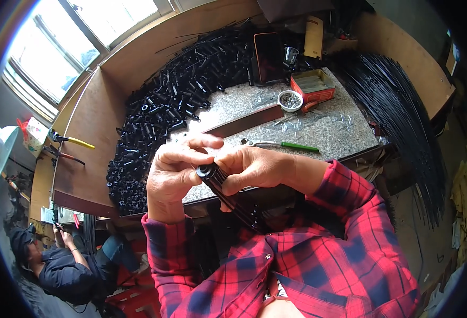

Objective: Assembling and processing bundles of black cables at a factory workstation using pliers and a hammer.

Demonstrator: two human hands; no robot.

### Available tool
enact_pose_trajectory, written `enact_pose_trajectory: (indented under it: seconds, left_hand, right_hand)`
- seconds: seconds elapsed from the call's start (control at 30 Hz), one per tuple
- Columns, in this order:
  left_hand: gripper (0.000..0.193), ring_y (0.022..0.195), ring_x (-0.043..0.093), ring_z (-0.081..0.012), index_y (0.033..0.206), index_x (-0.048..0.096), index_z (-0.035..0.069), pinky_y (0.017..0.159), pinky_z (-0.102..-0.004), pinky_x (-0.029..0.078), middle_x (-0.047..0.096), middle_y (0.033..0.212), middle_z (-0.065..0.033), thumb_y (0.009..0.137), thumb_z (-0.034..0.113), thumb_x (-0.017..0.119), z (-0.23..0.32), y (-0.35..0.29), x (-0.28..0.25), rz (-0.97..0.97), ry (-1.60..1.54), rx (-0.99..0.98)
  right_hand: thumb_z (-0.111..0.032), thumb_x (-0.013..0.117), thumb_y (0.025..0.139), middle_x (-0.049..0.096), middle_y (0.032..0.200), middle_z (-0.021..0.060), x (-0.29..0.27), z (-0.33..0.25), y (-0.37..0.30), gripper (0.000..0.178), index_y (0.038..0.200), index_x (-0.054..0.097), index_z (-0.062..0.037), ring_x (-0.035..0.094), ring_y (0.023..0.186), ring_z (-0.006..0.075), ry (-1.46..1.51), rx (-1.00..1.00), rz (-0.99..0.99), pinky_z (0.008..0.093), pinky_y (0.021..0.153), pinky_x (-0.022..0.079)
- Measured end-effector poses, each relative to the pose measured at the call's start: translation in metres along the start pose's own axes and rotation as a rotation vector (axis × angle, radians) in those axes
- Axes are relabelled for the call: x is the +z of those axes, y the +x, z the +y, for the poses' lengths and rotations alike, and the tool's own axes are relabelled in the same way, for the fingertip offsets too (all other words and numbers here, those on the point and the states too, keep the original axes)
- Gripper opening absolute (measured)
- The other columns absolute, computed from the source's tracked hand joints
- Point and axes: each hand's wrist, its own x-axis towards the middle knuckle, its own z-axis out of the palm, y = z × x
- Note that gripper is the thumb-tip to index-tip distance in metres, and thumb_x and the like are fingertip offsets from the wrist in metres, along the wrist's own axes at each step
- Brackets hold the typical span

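Just beyond my chest, a black cylindrical piece (208, 174) with a round, hollow end slants up between my hands. Thin dark rods run down its length toward my shirt. My right hand (252, 165) wraps round its upper part, thumb pressed along the side. At the hollow end, my left hand (174, 165) has thumb and forefinger pinched close together; whatever lies between those fingertips is too small to make out. Behind my hands, a green-handled tool (299, 146) rests on the speckled tabletop (344, 127).
A large heap of black tubular parts (164, 100) covers the bench's left and back. Long black rods (397, 100) hang over its right side. A phone (268, 57), a cup of small metal bits (290, 100) and a red box (313, 87) stand behind. Another person (69, 265) sits lower left.
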Motion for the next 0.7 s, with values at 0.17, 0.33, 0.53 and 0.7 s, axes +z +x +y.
enact_pose_trajectory:
  seconds: [0.17, 0.33, 0.53, 0.7]
  left_hand:
    - [0.030, 0.109, 0.053, -0.0183, 0.117, 0.061, -0.001, 0.093, -0.0310, 0.043, 0.049, 0.131, -0.0163, 0.089, 0.011, 0.061, 0.009, 0.003, 0.018, 0.257, 0.534, 0.109]
    - [0.029, 0.089, 0.052, -0.0079, 0.117, 0.062, 0.001, 0.073, -0.0202, 0.043, 0.056, 0.114, -0.0079, 0.089, 0.007, 0.059, 0.031, -0.006, 0.035, 0.394, 0.823, 0.051]
    - [0.030, 0.072, 0.055, -0.0060, 0.106, 0.063, -0.003, 0.065, -0.0191, 0.044, 0.062, 0.088, -0.0036, 0.076, -0.005, 0.070, 0.044, -0.022, 0.027, 0.306, 0.839, -0.098]
    - [0.026, 0.064, 0.056, -0.0061, 0.097, 0.065, -0.004, 0.057, -0.0198, 0.043, 0.063, 0.078, -0.0036, 0.073, 0.000, 0.075, 0.037, -0.037, 0.031, 0.477, 1.056, -0.132]
  right_hand:
    - [-0.013, 0.061, 0.091, 0.062, 0.082, 0.0051, -0.008, 0.000, 0.004, 0.014, 0.093, 0.056, -0.0001, 0.062, 0.076, 0.0124, -0.208, -0.184, 0.166, 0.0282, 0.071, 0.052]
    - [-0.011, 0.066, 0.088, 0.059, 0.078, 0.0003, 0.006, 0.000, 0.012, 0.014, 0.088, 0.056, -0.0016, 0.057, 0.072, 0.0066, -0.424, -0.247, 0.339, 0.0221, 0.065, 0.048]
    - [-0.015, 0.072, 0.083, 0.052, 0.071, -0.0028, 0.009, 0.015, 0.024, 0.020, 0.080, 0.057, -0.0020, 0.047, 0.068, 0.0049, -0.969, -0.314, 0.363, 0.0236, 0.059, 0.040]
    - [-0.012, 0.068, 0.086, 0.054, 0.077, -0.0023, 0.004, 0.049, 0.038, 0.015, 0.083, 0.057, -0.0031, 0.051, 0.073, 0.0049, -0.438, -0.308, 0.333, 0.0212, 0.065, 0.042]
